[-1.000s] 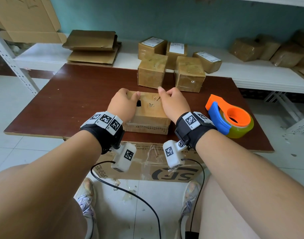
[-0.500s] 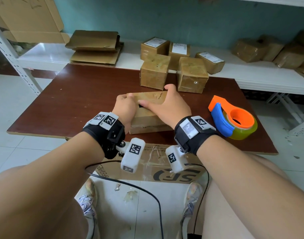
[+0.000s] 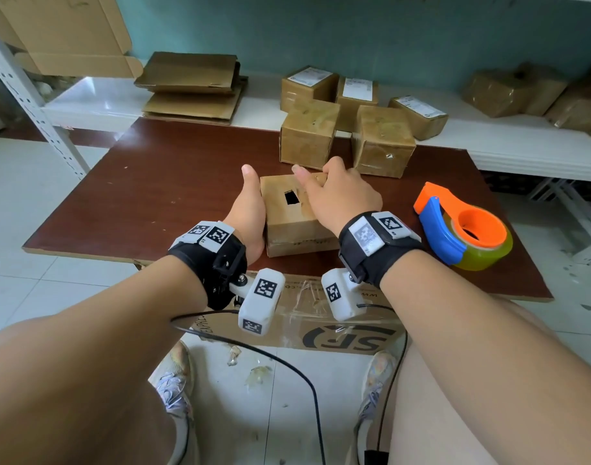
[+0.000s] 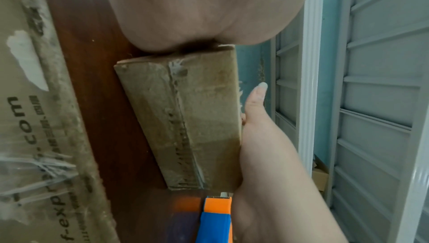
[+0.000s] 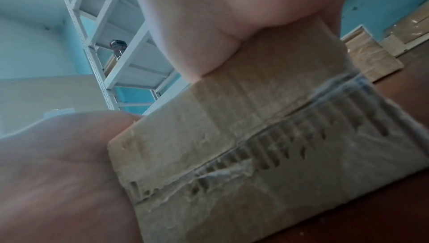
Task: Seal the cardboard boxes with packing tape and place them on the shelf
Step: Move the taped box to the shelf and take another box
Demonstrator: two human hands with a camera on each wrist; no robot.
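Box (image 3: pixel 289 213) sits mid-tabletop (image 3: pixel 153 196), now turned; my left hand (image 3: pixel 247 209) lies flat against its left side, my right hand (image 3: pixel 337 196) curls over the top. Flaps closed, tape dispenser (image 3: pixel 468 229) comes next, I judge.

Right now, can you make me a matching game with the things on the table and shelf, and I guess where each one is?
Things:
1. tape dispenser
2. box with a hole
3. flat cardboard stack
4. labelled boxes

Places:
A. between the two hands, near the table's front edge
B. on the white shelf, at the left
C. on the table, right of the right hand
D. on the white shelf, behind two plain boxes

Pairs: 1-C, 2-A, 3-B, 4-D
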